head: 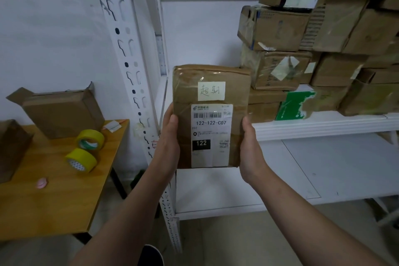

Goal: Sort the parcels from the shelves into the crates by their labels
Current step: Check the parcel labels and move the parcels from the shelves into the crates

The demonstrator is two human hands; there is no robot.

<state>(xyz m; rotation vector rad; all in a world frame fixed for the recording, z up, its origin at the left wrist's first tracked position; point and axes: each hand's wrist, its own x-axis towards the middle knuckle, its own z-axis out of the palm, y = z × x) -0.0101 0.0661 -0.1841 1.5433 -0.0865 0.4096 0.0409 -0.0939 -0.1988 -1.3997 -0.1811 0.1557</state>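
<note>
A flat brown cardboard parcel [185, 93] is held upright in front of the white shelf [319, 125]. It carries a white shipping label reading 122-122-C07 and a pale handwritten note above it. My left hand [169, 142] grips its left edge and my right hand [251, 147] grips its right edge. Several more taped cardboard parcels [280, 28] are stacked on the shelf to the right. No crate is in view.
A wooden table [49, 201] stands at the left with two yellow tape rolls [83, 151], an open cardboard box [62, 110] and a small pink object [42, 183]. A slotted white shelf post [131, 84] rises between table and shelf. A lower shelf board [323, 168] lies below.
</note>
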